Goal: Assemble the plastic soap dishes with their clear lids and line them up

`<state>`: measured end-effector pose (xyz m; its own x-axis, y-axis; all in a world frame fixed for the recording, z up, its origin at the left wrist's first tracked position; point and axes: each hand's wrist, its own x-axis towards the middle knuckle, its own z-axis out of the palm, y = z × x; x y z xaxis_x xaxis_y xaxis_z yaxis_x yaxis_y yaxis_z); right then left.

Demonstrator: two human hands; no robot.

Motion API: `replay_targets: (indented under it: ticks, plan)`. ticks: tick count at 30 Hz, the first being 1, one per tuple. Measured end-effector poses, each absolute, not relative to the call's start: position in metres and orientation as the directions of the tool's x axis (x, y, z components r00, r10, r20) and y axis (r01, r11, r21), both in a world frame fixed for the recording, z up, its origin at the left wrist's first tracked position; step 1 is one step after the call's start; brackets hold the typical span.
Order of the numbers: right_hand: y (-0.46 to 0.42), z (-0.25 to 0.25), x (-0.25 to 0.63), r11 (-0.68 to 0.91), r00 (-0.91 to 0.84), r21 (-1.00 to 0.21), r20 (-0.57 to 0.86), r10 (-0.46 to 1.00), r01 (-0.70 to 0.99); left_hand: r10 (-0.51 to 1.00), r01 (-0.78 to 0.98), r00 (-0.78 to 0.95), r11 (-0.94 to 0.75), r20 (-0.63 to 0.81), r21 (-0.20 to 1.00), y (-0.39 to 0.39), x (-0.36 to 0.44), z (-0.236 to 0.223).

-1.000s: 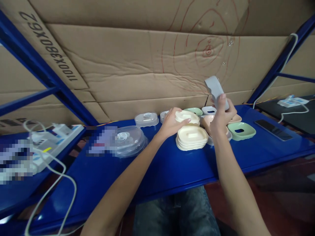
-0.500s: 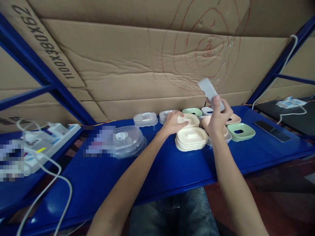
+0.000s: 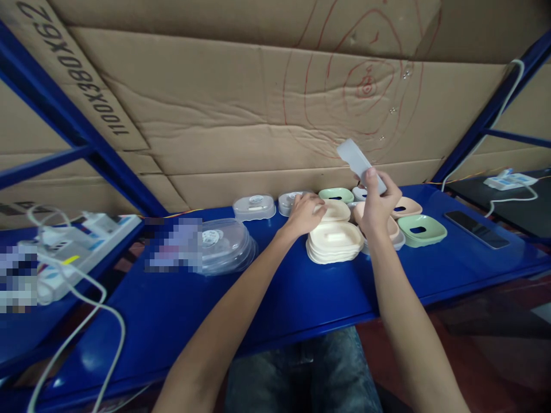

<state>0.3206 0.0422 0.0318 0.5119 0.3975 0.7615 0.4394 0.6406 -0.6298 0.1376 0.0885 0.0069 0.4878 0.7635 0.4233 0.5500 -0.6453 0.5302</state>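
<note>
My right hand [image 3: 381, 201] grips a light grey plastic dish [image 3: 355, 158], held tilted on edge above the table with the thumb on its near side. My left hand [image 3: 306, 213] is low over the table, its fingers loosely bent at the left edge of a cream plastic dish [image 3: 338, 211]. Just in front of that dish is a stack of several cream dishes [image 3: 334, 241]. Under and behind my right hand are peach dishes [image 3: 407, 206], partly covered by the wrist. A green dish [image 3: 422, 230] with an oval slot sits to the right.
Clear lidded containers [image 3: 254, 207] stand at the back left; larger clear lids [image 3: 228, 246] are stacked in front of them. A phone [image 3: 476, 229] rests on the blue table [image 3: 297, 298] at right. White power strips and cables [image 3: 92, 241] are at left. Cardboard [image 3: 193, 103] walls the back.
The grey dish in my right hand has shifted left and slightly down. My left hand has drawn back off the top of the cream dish, which sits slightly farther right and lower.
</note>
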Motion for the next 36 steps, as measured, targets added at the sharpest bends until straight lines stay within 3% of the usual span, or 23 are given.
replay_targets:
  ticks: [3, 8, 11, 15, 20, 27, 31, 36]
  plan:
    - [0.038, 0.036, 0.316, 0.627, 0.555, -0.661, 0.728, 0.403, 0.412, 0.784, 0.553, 0.417, -0.62, 0.459, 0.557, 0.086, 0.131, 0.012]
    - [0.029, 0.042, 0.306, 0.611, 0.415, -0.626, 0.78, 0.469, 0.484, 0.809, 0.481, 0.218, -0.575, 0.546, 0.661, 0.07, 0.105, 0.02]
    - [0.023, 0.043, 0.297, 0.621, 0.277, -0.596, 0.797, 0.537, 0.509, 0.812, 0.328, 0.116, -0.575, 0.572, 0.749, 0.049, 0.089, 0.02]
    - [0.013, 0.044, 0.287, 0.667, 0.003, -0.575, 0.758, 0.652, 0.474, 0.871, 0.047, 0.041, -0.491, 0.49, 0.87, 0.022, 0.076, 0.022]
    - [0.002, 0.05, 0.283, 0.727, -0.237, -0.569, 0.7, 0.673, 0.384, 0.925, -0.277, 0.193, -0.269, 0.328, 0.922, 0.007, 0.07, 0.036]
    - [0.001, 0.051, 0.282, 0.741, -0.312, -0.59, 0.673, 0.671, 0.321, 0.95, -0.224, 0.179, -0.212, 0.254, 0.951, 0.007, 0.063, 0.033]
    - [0.011, 0.045, 0.285, 0.691, -0.112, -0.631, 0.705, 0.701, 0.352, 0.934, -0.069, 0.06, -0.349, 0.353, 0.935, -0.005, 0.058, 0.032]
    - [0.018, 0.042, 0.286, 0.653, 0.066, -0.575, 0.772, 0.632, 0.493, 0.859, 0.131, -0.096, -0.49, 0.503, 0.862, -0.044, 0.045, 0.036]
